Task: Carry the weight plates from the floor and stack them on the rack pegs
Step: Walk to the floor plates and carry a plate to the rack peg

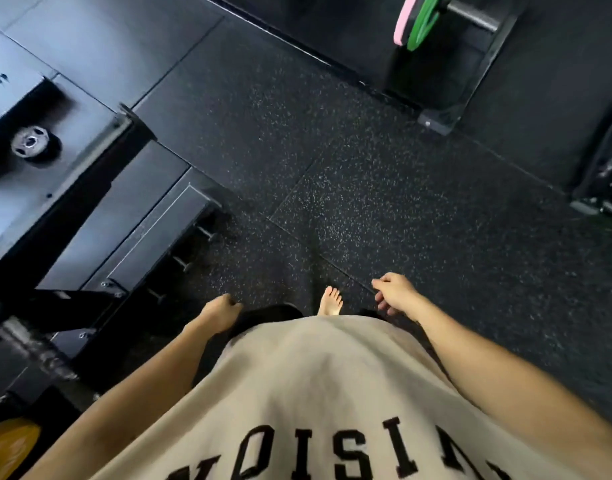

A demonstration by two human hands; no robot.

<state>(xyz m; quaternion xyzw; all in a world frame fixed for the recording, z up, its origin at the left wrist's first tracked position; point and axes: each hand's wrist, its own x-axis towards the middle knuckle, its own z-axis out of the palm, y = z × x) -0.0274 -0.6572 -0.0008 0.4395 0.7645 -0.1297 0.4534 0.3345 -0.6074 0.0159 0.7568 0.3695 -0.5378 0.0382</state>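
A pink plate (404,20) and a green plate (423,24) hang together on a steel peg (470,14) of a black rack at the top right. A yellow plate (10,445) shows at the bottom left corner. A small grey plate (30,142) sits on a dark platform at the left. My left hand (221,311) hangs by my hip with fingers curled and nothing in it. My right hand (394,292) hangs loosely in front of me, fingers slightly bent, also holding nothing. Both are far from any plate.
Black speckled rubber floor (384,202) spreads ahead. A black machine frame (131,216) with small pegs stands at the left. The rack's base foot (436,121) juts onto the floor. More dark equipment (606,168) stands at the right edge. My bare foot (330,301) is visible below.
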